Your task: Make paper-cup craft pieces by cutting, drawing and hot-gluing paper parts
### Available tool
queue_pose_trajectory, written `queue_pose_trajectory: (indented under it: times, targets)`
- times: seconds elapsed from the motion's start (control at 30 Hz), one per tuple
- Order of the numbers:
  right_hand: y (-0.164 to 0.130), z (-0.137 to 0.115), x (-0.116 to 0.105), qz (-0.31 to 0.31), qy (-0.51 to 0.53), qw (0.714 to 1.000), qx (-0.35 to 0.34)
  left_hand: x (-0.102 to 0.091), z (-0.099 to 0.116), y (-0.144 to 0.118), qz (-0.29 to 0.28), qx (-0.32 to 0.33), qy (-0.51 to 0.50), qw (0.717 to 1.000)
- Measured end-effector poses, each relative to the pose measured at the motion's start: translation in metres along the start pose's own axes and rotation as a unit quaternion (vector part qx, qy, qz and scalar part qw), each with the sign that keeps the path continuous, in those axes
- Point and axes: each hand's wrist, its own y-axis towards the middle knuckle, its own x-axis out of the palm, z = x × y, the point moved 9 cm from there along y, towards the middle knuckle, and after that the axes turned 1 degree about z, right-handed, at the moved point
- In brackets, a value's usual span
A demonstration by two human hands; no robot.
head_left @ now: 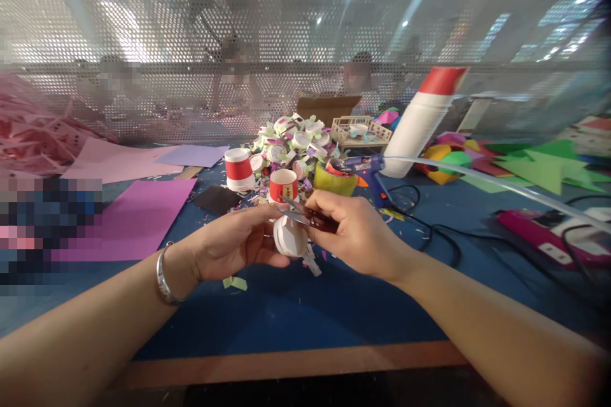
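Observation:
My left hand [233, 238], a silver bangle at its wrist, is closed on a small white paper cup piece [290, 240] above the table. In my right hand [358, 232] are dark-red-handled scissors [323, 221], gripped with the blades pointing left over the top of the piece. The blades are close to my left fingertips; whether they touch the paper I cannot tell. Just beyond stands a red and white paper cup [283, 187], partly hidden by my hands. Another red-banded cup [239, 170] stands to its left.
A pile of paper scraps and cup pieces [296, 143] lies ahead. A blue glue gun [370, 172] with a cord stands right of it, near a leaning stack of cups [417, 127]. Purple paper [138, 216] lies left; a magenta power strip [534, 238] is right.

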Motion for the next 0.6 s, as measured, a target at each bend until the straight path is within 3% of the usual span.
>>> queue_pose_trajectory:
  times: [0.3, 0.6]
  targets:
    - [-0.001, -0.001, 0.002, -0.010, -0.011, 1.000, -0.004, 0.003, -0.001, -0.001, -0.027, 0.008, 0.010, 1.000]
    - [0.001, 0.010, 0.000, 0.007, 0.112, 0.993, 0.041, -0.001, 0.014, 0.000, -0.042, 0.091, -0.011, 0.995]
